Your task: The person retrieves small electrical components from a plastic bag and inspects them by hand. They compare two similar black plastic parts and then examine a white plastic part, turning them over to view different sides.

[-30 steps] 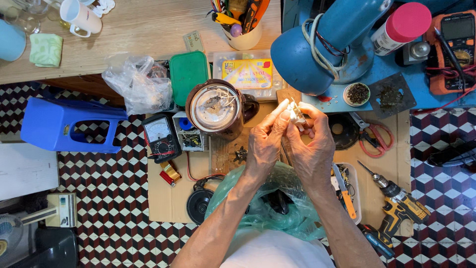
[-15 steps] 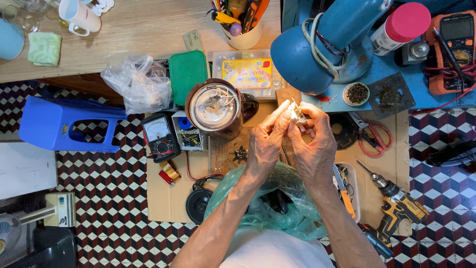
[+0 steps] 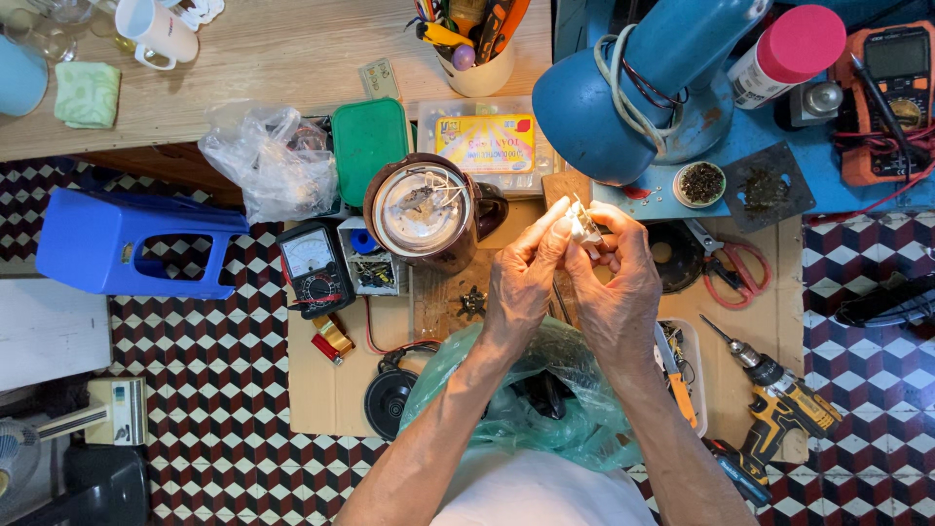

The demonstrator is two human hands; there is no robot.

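Both of my hands are raised together over the cardboard mat. My left hand and my right hand pinch a small white part between their fingertips, lit by the blue desk lamp just above. To the left of my hands stands an upturned brown kettle with its base open, wires and a metal plate showing. A green plastic bag lies in my lap under my forearms.
An analog multimeter, a small parts box, a black round base, red-handled scissors, a yellow cordless drill, an orange digital meter, a blue stool and a cup of tools surround me.
My fingers have shifted slightly on the small white part; both hands stay in the same place under the lamp.
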